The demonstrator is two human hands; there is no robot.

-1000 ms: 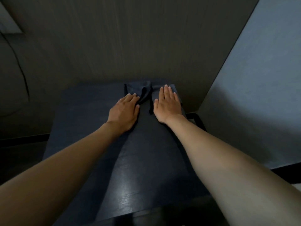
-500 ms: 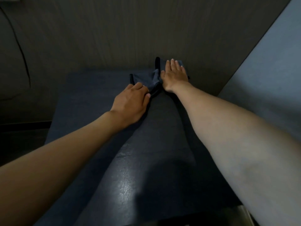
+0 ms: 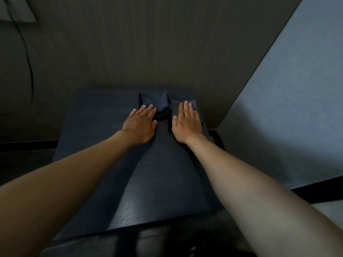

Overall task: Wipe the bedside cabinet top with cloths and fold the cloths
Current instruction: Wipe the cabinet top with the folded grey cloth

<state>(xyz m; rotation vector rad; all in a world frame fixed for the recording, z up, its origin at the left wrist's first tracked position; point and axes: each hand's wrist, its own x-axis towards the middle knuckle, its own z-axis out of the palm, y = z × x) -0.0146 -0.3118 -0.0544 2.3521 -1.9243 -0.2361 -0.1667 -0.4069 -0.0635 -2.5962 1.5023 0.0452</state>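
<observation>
The dark bedside cabinet top (image 3: 157,182) fills the middle of the head view. Two dark blue cloths lie side by side near its far edge. My left hand (image 3: 141,125) lies flat with straight fingers on the near part of the left cloth (image 3: 157,102), which is bunched and creased beyond my fingertips. Flat on the right cloth (image 3: 194,105) presses my right hand (image 3: 187,123), fingers straight and together; only the cloth's far and left edges show around it.
A dark panelled wall (image 3: 148,43) rises right behind the cabinet. A light blue-grey wall (image 3: 287,99) stands close on the right. A black cable (image 3: 27,58) hangs down the wall at far left. The cabinet's near edge (image 3: 130,227) catches a dull shine.
My right hand has drawn back from the cabinet's far edge with its cloth to lie beside the left hand. The left hand's fingers have flattened on its cloth.
</observation>
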